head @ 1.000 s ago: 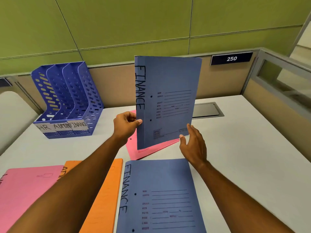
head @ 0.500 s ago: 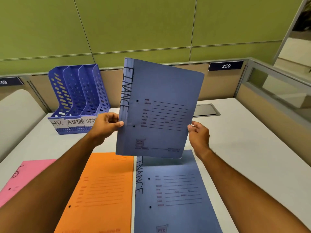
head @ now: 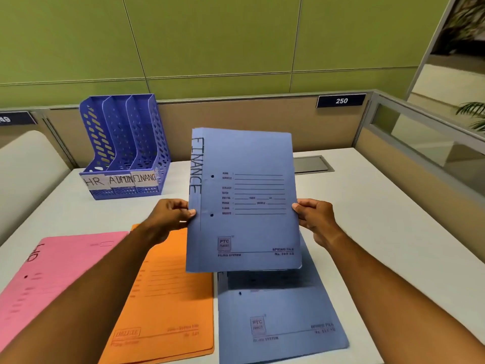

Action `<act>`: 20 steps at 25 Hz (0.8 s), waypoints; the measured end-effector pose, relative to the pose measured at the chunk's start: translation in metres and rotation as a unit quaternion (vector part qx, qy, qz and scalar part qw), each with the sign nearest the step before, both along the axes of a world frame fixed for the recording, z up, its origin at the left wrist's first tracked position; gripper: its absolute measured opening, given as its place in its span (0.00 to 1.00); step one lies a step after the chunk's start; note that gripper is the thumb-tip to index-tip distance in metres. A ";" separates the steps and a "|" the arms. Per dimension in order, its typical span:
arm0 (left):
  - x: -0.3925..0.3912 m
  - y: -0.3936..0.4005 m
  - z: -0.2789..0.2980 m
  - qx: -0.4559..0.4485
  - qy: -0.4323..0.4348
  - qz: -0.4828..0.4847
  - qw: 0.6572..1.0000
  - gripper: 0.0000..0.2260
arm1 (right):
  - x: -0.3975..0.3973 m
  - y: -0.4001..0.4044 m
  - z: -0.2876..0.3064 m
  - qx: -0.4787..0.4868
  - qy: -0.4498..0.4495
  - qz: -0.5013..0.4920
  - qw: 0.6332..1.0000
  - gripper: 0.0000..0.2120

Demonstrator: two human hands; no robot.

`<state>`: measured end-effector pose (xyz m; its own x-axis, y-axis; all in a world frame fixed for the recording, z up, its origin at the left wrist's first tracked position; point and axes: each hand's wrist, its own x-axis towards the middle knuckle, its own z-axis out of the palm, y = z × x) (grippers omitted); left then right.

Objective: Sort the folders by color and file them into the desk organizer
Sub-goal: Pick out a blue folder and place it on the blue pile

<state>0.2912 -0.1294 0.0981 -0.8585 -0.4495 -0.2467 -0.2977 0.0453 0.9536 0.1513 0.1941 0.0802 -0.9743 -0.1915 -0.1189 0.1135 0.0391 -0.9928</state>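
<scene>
From the head camera: left hand (head: 172,214) and right hand (head: 315,219) each pinch a side edge of the blue FINANCE folder (head: 244,200), held upright above the blue folder on the desk (head: 283,319). Sorting, I'd say; next it gets laid on that blue one, well short of the blue desk organizer (head: 123,145).

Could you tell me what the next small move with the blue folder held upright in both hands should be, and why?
Probably lower it flat onto the blue paper folder lying on the desk, directly below. Both the left hand and right hand pinch the held blue FINANCE folder, and pink and orange folders lie alongside.
</scene>
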 end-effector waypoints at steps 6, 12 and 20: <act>0.018 0.038 -0.036 0.026 -0.060 -0.010 0.998 0.06 | 0.015 0.038 -0.016 0.075 -0.049 -0.025 0.996 0.03; 0.034 0.067 -0.069 0.026 -0.126 -0.016 0.992 0.10 | 0.029 0.064 -0.038 0.173 -0.091 -0.044 0.980 0.05; 0.047 0.086 -0.085 -0.001 -0.242 -0.072 0.968 0.07 | 0.035 0.066 -0.052 0.327 -0.115 -0.043 0.937 0.10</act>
<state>0.3382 -0.0436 0.0133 -0.6967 -0.3355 -0.6340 -0.6993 0.1210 0.7045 0.1862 0.2605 0.0278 -0.9167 0.0742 -0.3927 0.3528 0.6119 -0.7079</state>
